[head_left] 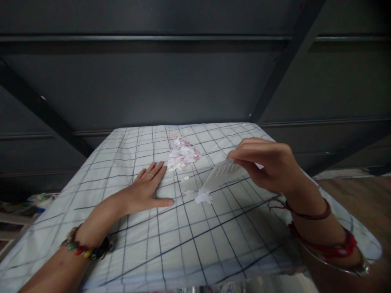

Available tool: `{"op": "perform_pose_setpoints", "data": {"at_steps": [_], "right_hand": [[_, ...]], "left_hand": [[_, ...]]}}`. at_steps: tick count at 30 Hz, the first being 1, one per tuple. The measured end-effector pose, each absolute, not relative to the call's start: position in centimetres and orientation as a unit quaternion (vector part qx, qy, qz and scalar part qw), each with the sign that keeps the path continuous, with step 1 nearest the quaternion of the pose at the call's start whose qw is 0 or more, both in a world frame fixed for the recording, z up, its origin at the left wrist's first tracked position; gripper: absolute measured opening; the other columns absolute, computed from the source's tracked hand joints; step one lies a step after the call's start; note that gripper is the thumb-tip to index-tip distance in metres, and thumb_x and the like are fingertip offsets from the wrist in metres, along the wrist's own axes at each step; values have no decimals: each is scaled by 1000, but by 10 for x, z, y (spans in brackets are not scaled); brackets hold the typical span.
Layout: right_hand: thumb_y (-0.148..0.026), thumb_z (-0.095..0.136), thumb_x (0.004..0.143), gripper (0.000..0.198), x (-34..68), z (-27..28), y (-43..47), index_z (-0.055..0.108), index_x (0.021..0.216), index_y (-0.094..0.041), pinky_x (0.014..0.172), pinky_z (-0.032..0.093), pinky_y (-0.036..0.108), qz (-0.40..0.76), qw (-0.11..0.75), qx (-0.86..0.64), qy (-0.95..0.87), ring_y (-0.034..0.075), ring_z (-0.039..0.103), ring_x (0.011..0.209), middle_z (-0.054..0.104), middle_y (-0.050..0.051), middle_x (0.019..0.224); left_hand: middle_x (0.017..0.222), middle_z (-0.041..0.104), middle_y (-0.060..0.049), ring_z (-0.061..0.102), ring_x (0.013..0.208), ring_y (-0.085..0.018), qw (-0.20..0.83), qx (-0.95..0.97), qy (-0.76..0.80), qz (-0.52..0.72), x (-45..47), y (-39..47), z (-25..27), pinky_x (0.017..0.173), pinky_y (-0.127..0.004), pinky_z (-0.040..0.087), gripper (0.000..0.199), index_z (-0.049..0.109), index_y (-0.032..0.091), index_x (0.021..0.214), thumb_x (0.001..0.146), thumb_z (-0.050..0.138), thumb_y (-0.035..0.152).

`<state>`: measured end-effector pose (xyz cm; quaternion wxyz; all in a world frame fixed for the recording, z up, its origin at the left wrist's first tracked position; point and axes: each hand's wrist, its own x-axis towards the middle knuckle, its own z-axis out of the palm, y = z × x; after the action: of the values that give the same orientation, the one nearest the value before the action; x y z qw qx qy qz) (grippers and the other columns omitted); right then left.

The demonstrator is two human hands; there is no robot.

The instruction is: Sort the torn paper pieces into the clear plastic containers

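Note:
My left hand (146,189) lies flat on the checked cloth (131,252), fingers spread and thumb stretched out, beside a pile of small torn paper pieces (183,154). My right hand (262,162) pinches the upper end of a thin, translucent whitish flat piece with a row of slits (226,173); its exact kind is unclear. It slants down to the left. At its lower end is a small cluster of white paper bits (203,197); I cannot tell whether they cling to it or lie on the cloth. A few loose scraps (186,178) lie between the pile and this cluster.
The cloth covers a table whose far edge meets a dark grey panelled wall (159,85). Partly cut off at the near edge are some blurred objects (269,283). Left of the table, a pale frame (14,221) and cluttered items show. Brown floor (360,199) is at right.

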<state>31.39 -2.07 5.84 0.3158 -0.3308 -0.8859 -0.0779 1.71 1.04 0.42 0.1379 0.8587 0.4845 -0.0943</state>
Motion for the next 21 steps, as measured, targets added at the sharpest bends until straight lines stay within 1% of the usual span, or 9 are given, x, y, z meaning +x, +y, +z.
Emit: {"op": "perform_pose_setpoints", "data": {"at_steps": [3, 8, 11, 14, 18, 21], "right_hand": [[-6, 41, 76, 21, 314, 57, -19, 55, 69, -21, 57, 40, 27, -81, 307, -329, -889, 13, 52, 61, 56, 0, 59], [-5, 43, 75, 20, 315, 59, -19, 57, 78, -19, 58, 40, 28, -74, 355, -300, -882, 13, 51, 61, 57, 0, 62], [-3, 43, 75, 21, 314, 58, -19, 56, 75, -19, 57, 39, 26, -68, 324, -294, -897, 12, 50, 59, 55, -1, 60], [-1, 42, 73, 22, 310, 56, -19, 56, 74, -19, 58, 40, 26, -90, 320, -286, -899, 12, 51, 61, 55, 0, 61], [0, 41, 72, 27, 302, 51, -19, 56, 83, -18, 57, 40, 27, -134, 344, -255, -893, 13, 52, 62, 56, 0, 63], [0, 41, 73, 27, 298, 51, -22, 56, 85, -19, 56, 41, 27, -146, 356, -251, -888, 13, 53, 62, 57, 0, 64]], "left_hand": [[148, -3, -19, -5, 134, -35, 136, 859, 484, -92, 18, 9, 6, 107, -49, 9, 106, 7, 4, 143, 71, 39, 75], [148, -4, -18, -5, 134, -34, 136, 859, 484, -101, 17, 9, 6, 107, -49, 9, 104, 6, 6, 143, 72, 38, 75], [148, -4, -17, -6, 134, -33, 139, 857, 485, -107, 18, 9, 6, 107, -49, 8, 104, 6, 5, 143, 73, 38, 74], [148, -4, -17, -6, 134, -34, 140, 858, 483, -105, 18, 9, 6, 107, -49, 9, 104, 6, 5, 143, 73, 37, 75], [147, -4, -18, -5, 134, -35, 136, 858, 485, -104, 17, 9, 5, 107, -49, 8, 106, 5, 5, 143, 71, 38, 76], [148, -4, -18, -5, 134, -36, 132, 863, 478, -95, 15, 10, 3, 107, -50, 9, 105, 5, 7, 143, 72, 36, 77]]}}
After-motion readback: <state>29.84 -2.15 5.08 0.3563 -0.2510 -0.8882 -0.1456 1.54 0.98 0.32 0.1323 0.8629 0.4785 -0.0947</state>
